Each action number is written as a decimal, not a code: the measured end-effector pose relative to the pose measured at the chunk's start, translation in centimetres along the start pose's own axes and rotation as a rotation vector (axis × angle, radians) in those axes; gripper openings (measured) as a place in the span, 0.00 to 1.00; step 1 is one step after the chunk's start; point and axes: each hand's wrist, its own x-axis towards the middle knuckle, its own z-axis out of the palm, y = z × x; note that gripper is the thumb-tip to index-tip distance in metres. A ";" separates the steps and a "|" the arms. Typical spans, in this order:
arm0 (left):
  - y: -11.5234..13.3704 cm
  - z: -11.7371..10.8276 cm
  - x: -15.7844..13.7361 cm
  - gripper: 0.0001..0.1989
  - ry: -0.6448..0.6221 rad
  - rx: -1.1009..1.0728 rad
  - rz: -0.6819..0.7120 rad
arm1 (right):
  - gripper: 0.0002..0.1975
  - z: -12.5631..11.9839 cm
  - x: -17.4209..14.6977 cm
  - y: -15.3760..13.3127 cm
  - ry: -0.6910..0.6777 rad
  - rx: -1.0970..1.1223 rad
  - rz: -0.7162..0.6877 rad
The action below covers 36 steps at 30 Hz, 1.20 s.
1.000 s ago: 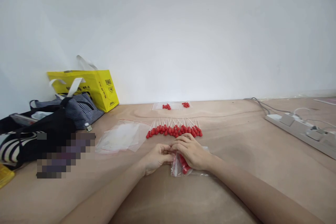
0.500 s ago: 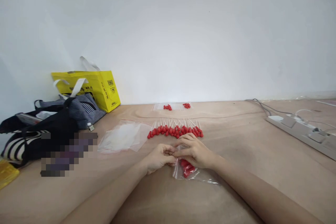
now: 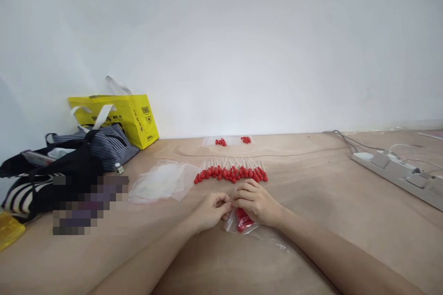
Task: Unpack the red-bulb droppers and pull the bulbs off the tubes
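Observation:
Between my hands is a clear plastic bag (image 3: 231,225) with red-tipped pieces (image 3: 244,220) inside. My left hand (image 3: 209,213) pinches the bag's left edge between thumb and fingers. My right hand (image 3: 261,203) is curled over the bag's upper part, and its fingertips meet the left hand's. The fingers partly hide the bag's upper edge. Just beyond my hands lies a row of pale sticks with red tips (image 3: 226,174), tips toward me. A stack of flat clear bags (image 3: 159,182) lies left of the row.
Farther back, clear bags (image 3: 231,140) with red-tipped contents lie near the wall. At left stand a yellow bag (image 3: 138,120), a striped bag (image 3: 112,145) and a black bag (image 3: 69,166). A power strip (image 3: 398,173) with cables lies at right.
My right fingers have drawn closer together over the bag and shifted slightly down. My left hand keeps its pinch, and the bag has moved a little left.

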 end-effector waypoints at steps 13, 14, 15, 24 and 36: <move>-0.2 -0.5 0.4 0.10 0.179 0.206 0.018 | 0.10 -0.8 0.3 -0.2 -0.039 0.121 0.163; -0.3 -0.6 0.4 0.11 0.188 0.215 0.013 | 0.09 -1.2 0.2 -0.2 -0.052 0.157 0.225; -0.4 -0.7 0.4 0.10 0.206 0.226 0.012 | 0.11 -1.6 0.0 -0.1 -0.072 0.194 0.290; -1.4 -2.2 0.2 0.06 0.287 0.386 0.101 | 0.36 -3.3 -3.1 0.2 -0.311 0.349 0.501; 0.3 -2.3 -0.7 0.11 0.012 0.550 0.372 | 0.33 -3.0 -4.1 0.6 -0.357 0.514 0.478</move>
